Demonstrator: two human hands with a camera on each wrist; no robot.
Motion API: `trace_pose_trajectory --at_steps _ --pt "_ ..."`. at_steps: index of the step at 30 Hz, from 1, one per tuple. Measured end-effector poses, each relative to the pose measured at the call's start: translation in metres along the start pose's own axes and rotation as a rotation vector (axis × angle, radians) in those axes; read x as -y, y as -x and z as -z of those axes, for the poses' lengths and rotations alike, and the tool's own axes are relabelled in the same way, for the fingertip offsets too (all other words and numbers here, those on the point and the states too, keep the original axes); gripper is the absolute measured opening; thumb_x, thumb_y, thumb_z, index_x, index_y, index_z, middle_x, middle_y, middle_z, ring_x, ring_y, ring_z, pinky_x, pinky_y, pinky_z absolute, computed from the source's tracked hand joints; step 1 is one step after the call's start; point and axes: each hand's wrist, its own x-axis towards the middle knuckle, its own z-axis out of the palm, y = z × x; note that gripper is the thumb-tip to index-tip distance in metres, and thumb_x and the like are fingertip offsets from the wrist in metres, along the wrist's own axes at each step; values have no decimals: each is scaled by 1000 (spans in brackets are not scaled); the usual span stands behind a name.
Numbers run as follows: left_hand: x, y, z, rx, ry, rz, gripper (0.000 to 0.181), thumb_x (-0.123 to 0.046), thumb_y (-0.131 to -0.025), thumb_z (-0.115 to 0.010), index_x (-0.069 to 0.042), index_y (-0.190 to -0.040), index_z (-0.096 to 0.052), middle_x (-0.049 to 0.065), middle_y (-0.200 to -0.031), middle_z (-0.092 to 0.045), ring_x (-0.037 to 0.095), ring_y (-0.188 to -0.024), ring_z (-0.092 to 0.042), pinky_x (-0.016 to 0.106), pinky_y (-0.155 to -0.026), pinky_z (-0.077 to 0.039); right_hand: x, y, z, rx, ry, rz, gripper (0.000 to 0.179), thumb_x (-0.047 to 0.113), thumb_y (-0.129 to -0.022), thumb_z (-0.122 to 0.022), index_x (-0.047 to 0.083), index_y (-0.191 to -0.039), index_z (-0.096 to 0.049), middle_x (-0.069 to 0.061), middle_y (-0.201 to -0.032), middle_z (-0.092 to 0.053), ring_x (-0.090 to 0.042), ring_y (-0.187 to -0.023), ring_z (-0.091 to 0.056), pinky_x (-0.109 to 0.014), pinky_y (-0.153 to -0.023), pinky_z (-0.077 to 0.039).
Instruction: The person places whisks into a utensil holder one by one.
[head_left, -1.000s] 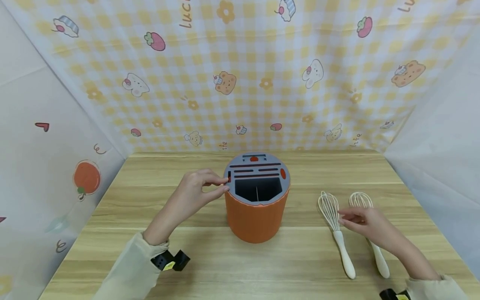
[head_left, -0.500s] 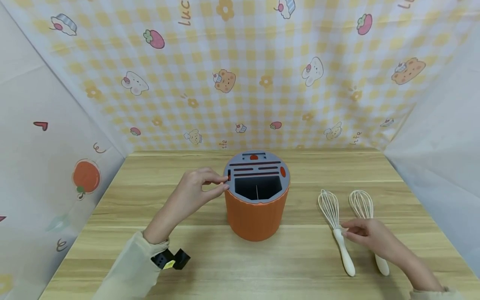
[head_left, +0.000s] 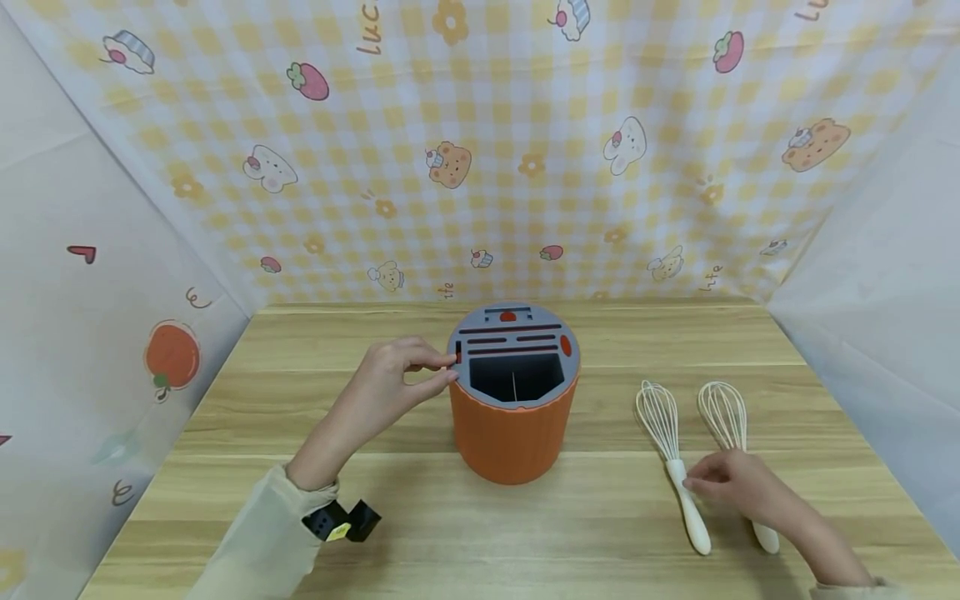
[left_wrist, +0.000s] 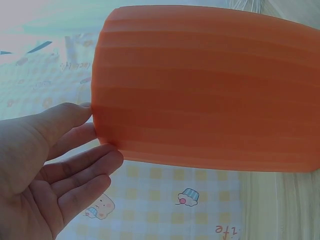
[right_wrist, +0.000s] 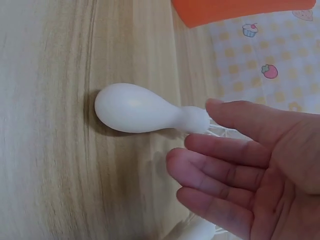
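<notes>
An orange knife and utensil holder (head_left: 510,442) with a grey slotted top (head_left: 525,314) stands upright mid-table. At its left rim, the thumb and fingertips of my left hand (head_left: 393,375) touch the edge, fingers loosely extended. Two cream whisks lie on the right: the nearer-to-centre whisk (head_left: 696,529) and the outer whisk (head_left: 723,412). My right hand (head_left: 738,483) hovers beside the first whisk's handle and hides part of the outer one. In the right wrist view, its relaxed fingers are spread near the neck of a bulbous white handle (right_wrist: 135,107).
The wood-grain table (head_left: 330,333) ends at a yellow checked cloth (head_left: 525,200) behind. White cloth walls (head_left: 112,333) rise at the left and right sides. A black wrist camera (head_left: 341,520) sits on my left cuff.
My right hand has moved back towards me, from beside the whisk's wires to beside its handle. My left hand stays at the holder's rim, and the whisks have not moved.
</notes>
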Motion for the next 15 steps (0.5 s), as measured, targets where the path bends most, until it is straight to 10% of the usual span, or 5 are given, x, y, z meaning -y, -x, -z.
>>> trace_pose_trajectory --at_steps 15 --pt "0 2 0 -6 5 7 14 -15 -78 -74 -12 -92 -75 -8 -85 -64 5 -81 -61 29 -76 -52 -1 -6 -9 42 -42 -8 22 22 -85 -65 9 -68 -65 5 -57 -56 -5 -49 -50 -21 -43 -40"
